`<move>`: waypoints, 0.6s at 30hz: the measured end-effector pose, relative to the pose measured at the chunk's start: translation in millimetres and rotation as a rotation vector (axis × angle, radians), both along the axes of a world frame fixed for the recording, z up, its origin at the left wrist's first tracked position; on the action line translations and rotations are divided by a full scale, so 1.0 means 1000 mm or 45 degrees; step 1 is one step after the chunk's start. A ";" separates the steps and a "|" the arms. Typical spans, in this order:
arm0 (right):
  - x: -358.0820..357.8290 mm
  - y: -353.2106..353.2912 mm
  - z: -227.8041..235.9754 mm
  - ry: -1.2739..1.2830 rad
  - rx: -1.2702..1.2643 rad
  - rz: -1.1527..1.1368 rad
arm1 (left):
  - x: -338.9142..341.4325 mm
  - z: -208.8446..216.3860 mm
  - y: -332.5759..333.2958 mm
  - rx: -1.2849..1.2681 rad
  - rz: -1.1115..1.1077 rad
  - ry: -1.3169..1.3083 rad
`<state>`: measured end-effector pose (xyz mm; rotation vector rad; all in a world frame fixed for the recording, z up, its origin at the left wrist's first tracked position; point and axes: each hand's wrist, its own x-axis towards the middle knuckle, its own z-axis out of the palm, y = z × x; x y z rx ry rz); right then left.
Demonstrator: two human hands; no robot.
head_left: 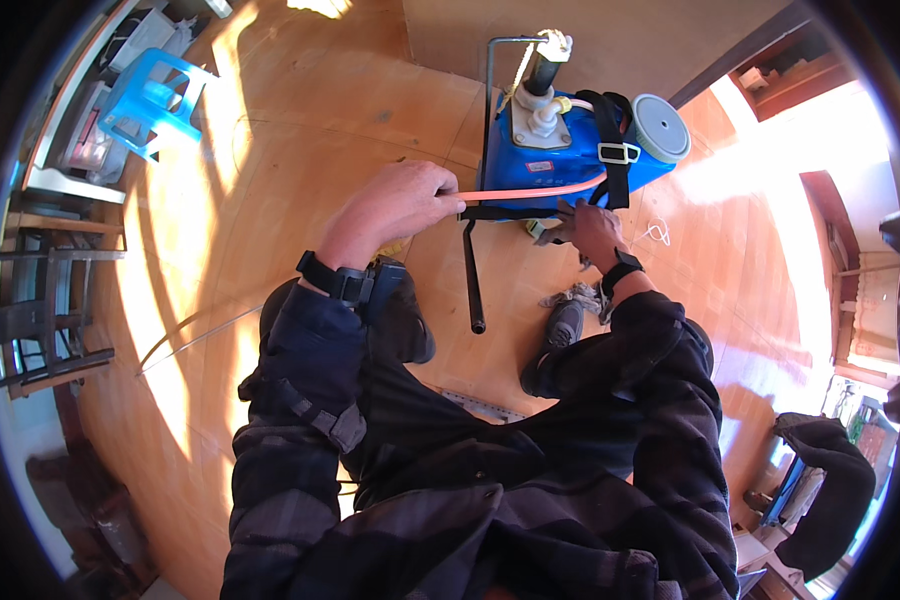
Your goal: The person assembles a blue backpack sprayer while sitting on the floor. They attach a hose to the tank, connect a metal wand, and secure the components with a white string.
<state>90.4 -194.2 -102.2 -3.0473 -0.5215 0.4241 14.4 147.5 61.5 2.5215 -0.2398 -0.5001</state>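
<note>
A blue tank sprayer [535, 165] stands on the floor in front of my feet, with a round grey lid [662, 128] and a white pump fitting [538, 120] on top. From the fitting runs a pinkish-orange hose [540, 192]. My left hand [405, 200] is closed around the hose's free end, left of the tank. At the tank's near side, my right hand [595, 235] has curled fingers by the lower end of the black strap [615, 180]; what they grip is partly hidden. A black pump lever [474, 280] points toward me between my hands.
A grey rag [575, 297] lies by my right shoe [564, 325]. The blue plastic stool [155, 100] stands far left, near a dark chair [50, 310]. A thin white loop [657, 232] lies right of the tank. Dark clothing [830, 490] hangs at the lower right.
</note>
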 end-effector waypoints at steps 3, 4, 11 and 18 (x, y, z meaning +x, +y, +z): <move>0.003 -0.026 0.011 0.141 -0.278 0.171 | 0.001 -0.003 0.010 0.019 -0.030 0.014; 0.003 -0.037 0.017 0.162 -0.315 0.126 | 0.001 -0.005 0.012 0.031 -0.041 0.021; 0.043 -0.161 0.039 0.056 -0.558 0.005 | 0.002 -0.012 0.012 0.073 -0.055 0.002; 0.009 -0.070 0.049 0.749 0.462 0.093 | 0.002 -0.009 0.002 0.063 -0.077 -0.046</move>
